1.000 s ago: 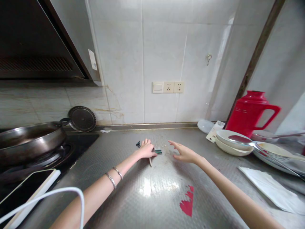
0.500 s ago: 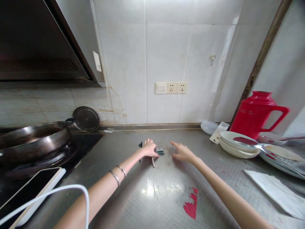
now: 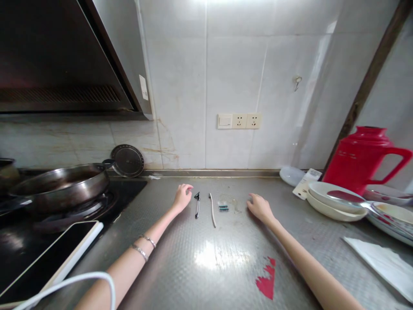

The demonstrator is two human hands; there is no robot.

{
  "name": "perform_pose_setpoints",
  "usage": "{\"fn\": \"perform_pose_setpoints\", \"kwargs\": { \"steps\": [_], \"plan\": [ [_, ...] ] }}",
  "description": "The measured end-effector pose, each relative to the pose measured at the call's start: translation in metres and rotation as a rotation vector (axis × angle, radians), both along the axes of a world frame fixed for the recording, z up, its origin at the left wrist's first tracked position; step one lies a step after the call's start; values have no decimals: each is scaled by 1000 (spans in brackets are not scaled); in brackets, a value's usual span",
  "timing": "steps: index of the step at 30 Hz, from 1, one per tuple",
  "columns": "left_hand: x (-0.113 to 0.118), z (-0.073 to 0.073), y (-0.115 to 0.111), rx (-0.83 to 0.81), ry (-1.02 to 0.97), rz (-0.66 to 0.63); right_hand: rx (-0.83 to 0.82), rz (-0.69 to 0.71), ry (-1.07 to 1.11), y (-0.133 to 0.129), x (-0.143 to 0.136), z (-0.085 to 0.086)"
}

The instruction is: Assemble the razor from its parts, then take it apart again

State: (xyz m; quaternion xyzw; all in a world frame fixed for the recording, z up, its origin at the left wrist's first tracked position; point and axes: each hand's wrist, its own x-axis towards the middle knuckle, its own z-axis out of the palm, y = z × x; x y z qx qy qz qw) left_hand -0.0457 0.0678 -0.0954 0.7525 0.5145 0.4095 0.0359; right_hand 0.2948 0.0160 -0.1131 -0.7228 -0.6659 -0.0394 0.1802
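Three small items lie apart on the steel counter: a thin dark-and-silver tool, a whitish stick or tube and a small clear piece with dark green bars. Just left of the tool, my left hand rests on the counter with loosely bent fingers and nothing in it. My right hand lies to the right of the green-barred piece, fingers apart and without any object. Between that piece and my right hand is a faint, clear patch that I cannot make out.
On the left are a pan on the stove, a phone-like device and a white cable. Stacked bowls, a red thermos and white paper stand or lie at right. A red scrap is nearer.
My left hand has moved left off the small items, which now show fully. My right hand sits a little farther right of them. The view has shifted slightly left.
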Motion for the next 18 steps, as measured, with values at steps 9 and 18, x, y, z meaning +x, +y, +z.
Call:
{"fn": "perform_pose_setpoints", "kwargs": {
  "steps": [9,18],
  "plan": [
    [-31,-27,-8,-34,133,24,-27,-176,-148,3,14,-25],
    [-22,-12,-23,-90,330,119,-31,-153,-158,3,13,-28]
  ]
}}
